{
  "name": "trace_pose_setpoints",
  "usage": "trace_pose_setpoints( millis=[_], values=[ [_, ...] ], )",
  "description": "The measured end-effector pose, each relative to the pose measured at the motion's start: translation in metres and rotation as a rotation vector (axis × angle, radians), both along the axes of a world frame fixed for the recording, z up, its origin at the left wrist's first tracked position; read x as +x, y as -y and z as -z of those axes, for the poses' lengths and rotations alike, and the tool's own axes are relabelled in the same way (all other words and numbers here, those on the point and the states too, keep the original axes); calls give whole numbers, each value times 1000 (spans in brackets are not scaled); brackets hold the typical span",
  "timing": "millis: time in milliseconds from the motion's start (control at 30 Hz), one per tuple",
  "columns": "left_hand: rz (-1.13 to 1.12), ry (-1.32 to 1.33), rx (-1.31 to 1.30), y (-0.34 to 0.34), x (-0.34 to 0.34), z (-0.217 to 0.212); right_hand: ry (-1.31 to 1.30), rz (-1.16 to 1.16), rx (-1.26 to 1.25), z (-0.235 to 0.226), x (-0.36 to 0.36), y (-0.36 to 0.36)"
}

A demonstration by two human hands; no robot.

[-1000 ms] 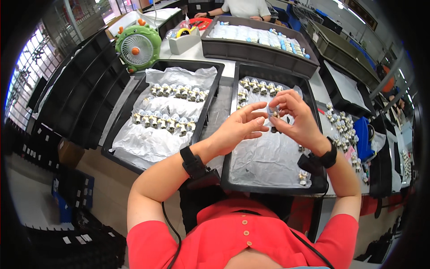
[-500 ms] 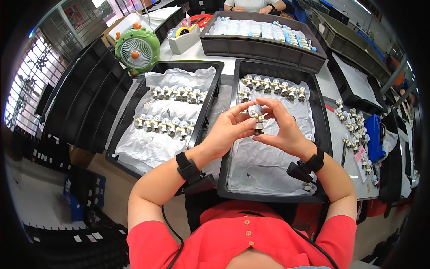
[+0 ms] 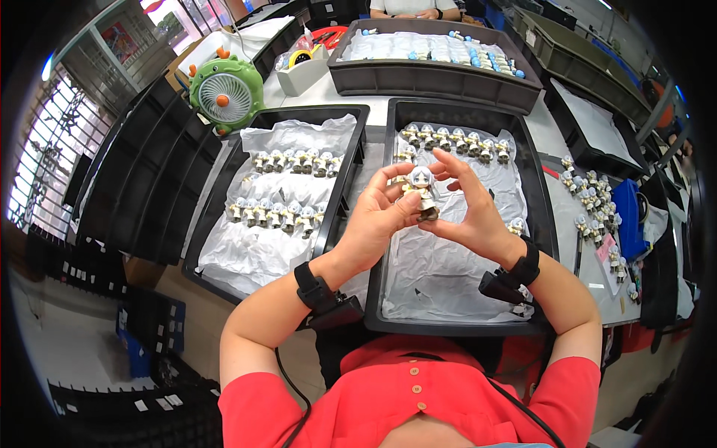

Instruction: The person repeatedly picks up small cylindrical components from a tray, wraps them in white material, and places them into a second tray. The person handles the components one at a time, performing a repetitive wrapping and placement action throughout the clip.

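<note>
A small figurine (image 3: 423,190) with pale hair, a light outfit and a dark base is held upright over the right-hand black tray (image 3: 448,326), its front toward me. My left hand (image 3: 376,224) pinches it from the left, thumb across its body. My right hand (image 3: 478,220) curves round its other side, thumb at the base and fingertips beside the head; a gap shows between palm and figurine. Similar figurines (image 3: 459,142) stand in rows at the tray's far end, on crumpled white paper. More rows of figurines (image 3: 276,214) lie in the left-hand black tray (image 3: 348,178).
Loose figurines (image 3: 594,201) cluster on the table at right, beside a blue holder (image 3: 629,216). Behind the trays stand a green fan (image 3: 224,95), a tape dispenser (image 3: 302,73) and a large grey crate (image 3: 441,79) of blue-and-white pieces. Another person's hands (image 3: 422,13) rest beyond it.
The figurine has been turned, so its face and front now show toward me. Both hands stay in nearly the same place; my right fingers have shifted slightly around it.
</note>
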State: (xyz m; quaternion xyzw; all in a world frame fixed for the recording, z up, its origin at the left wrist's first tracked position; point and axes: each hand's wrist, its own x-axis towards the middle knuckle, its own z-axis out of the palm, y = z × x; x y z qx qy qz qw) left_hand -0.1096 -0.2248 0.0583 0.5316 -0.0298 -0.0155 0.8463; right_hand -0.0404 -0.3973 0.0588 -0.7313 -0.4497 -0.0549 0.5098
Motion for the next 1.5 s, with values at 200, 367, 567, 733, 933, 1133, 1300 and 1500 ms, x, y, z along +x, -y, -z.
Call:
trace_pose_setpoints(
  millis=[200,367,567,733,933,1133,1300,1500],
  values=[
    [98,-18,-103,1,1,-4,110,-5,24,-5,-3,0],
    [214,-58,-210,-1,2,3,376,34,-1,1,-8,-6],
    [242,-60,-184,-1,2,0,255,35,21,-1,-12,-6],
    [252,-91,-183,0,4,0,22,-34,11,4,-9,-1],
    [238,-69,-219,-3,5,0,3,-76,41,7,1,-4],
    [160,-140,63,-20,0,-31,-65,-125,-67,0,-2,-1],
    [-128,-102,355,-80,-34,-73,-137,-173,-99,-2,-6,-1],
    [-222,-494,571,-138,-86,-35,-92,-211,-167,2,-5,-6]
  ],
)
